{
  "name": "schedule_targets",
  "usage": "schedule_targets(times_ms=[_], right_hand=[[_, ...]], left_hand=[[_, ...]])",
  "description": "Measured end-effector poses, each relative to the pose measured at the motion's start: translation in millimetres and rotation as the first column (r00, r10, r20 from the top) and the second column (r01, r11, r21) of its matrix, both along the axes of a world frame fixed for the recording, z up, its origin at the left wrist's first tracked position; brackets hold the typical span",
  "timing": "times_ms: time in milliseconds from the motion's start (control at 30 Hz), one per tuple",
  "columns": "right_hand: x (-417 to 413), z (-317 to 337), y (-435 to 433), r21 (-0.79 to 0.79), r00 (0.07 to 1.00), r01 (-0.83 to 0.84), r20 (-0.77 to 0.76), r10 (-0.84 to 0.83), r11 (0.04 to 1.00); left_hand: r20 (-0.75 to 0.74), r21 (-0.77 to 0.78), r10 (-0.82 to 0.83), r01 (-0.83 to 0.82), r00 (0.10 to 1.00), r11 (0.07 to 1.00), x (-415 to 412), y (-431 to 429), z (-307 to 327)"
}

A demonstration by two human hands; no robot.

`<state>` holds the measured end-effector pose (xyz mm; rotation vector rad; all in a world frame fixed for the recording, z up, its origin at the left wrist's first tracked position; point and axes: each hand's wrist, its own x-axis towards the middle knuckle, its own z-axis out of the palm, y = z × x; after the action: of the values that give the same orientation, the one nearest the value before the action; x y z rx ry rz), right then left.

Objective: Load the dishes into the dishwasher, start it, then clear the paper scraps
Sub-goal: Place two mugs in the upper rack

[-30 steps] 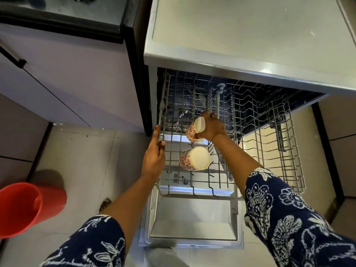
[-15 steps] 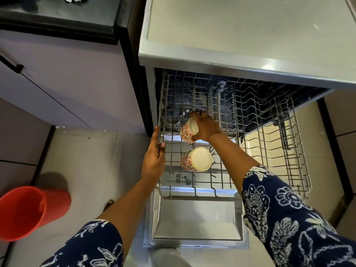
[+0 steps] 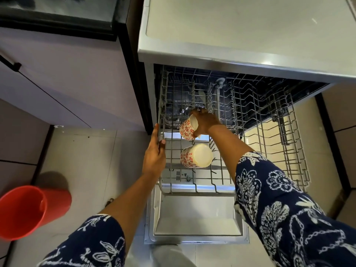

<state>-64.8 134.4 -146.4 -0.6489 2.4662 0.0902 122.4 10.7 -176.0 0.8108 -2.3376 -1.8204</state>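
Holding patterned cup point(image 3: 187, 130) in right hand point(image 3: 207, 122), left hand point(image 3: 154, 157) on rack point(image 3: 202, 193)

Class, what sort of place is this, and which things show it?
Most likely a home kitchen: an open dishwasher with a pulled-out wire rack, a patterned cup resting in it, cabinets beside.
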Motion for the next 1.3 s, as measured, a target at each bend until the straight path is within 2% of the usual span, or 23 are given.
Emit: schedule_targets(times_ms=[100, 167, 233, 300, 367, 433, 533, 633, 700, 833, 933, 1000, 1067, 1133, 1300], right_hand=[[10, 7, 7, -0.087, 0.995, 0.071, 0.070, -0.065, 0.994], [23, 19, 17, -0.181, 0.984, 0.174, 0.077, -0.162, 0.968], [39, 34, 28, -0.277, 0.968, 0.244, 0.010, -0.251, 0.929], [55, 52, 34, -0.339, 0.957, 0.246, -0.061, -0.282, 0.908], [69, 80, 33, -0.405, 0.948, 0.221, -0.124, -0.292, 0.887], [77, 107, 23, -0.502, 0.938, 0.180, -0.172, -0.301, 0.846], [75, 150, -17, -0.687, 0.930, 0.113, -0.181, -0.319, 0.718], [50, 190, -83, -0.756, 0.923, -0.006, -0.255, -0.287, 0.654], [26, 212, -138, -0.771, 0.917, -0.055, -0.290, -0.273, 0.634], [-29, 224, -245, -0.773, 0.923, -0.008, -0.250, -0.293, 0.635], [-62, 221, -302, -0.726, 0.929, 0.128, -0.152, -0.338, 0.676], [-77, 216, -328, -0.693, 0.921, 0.186, -0.124, -0.369, 0.697], [-83, 210, -342, -0.648, 0.912, 0.182, -0.171, -0.374, 0.740], [-84, 200, -346, -0.582, 0.892, 0.135, -0.282, -0.354, 0.802], [-91, 194, -351, -0.494, 0.812, 0.036, -0.492, -0.313, 0.869]], left_hand=[[0.045, -0.019, -0.024, 0.025, 0.999, 1.000, 2, 0, 5], [0.110, -0.048, -0.099, 0.105, 0.989, 0.993, 3, -4, 18], [0.193, -0.077, -0.185, 0.203, 0.964, 0.976, 3, -11, 35], [0.222, -0.107, -0.208, 0.235, 0.953, 0.966, 1, -23, 55], [0.155, -0.091, -0.198, 0.213, 0.968, 0.973, 1, -40, 79], [0.058, -0.141, -0.153, 0.160, 0.986, 0.977, 0, -62, 103], [-0.154, -0.180, -0.017, -0.012, 0.988, 0.984, -11, -109, 151], [-0.336, -0.340, 0.017, -0.138, 0.942, 0.930, -43, -173, 200], [-0.353, -0.483, 0.004, -0.186, 0.936, 0.856, -70, -225, 221], [-0.184, -0.766, -0.077, -0.094, 0.980, 0.636, -127, -320, 242], [0.014, -0.842, -0.124, 0.079, 0.992, 0.534, -166, -374, 248], [0.134, -0.842, -0.145, 0.190, 0.980, 0.506, -188, -403, 248], [0.252, -0.809, -0.175, 0.307, 0.952, 0.501, -200, -422, 242], [0.336, -0.793, -0.206, 0.394, 0.919, 0.465, -202, -430, 233], [0.350, -0.799, -0.210, 0.408, 0.913, 0.442, -205, -434, 235]])
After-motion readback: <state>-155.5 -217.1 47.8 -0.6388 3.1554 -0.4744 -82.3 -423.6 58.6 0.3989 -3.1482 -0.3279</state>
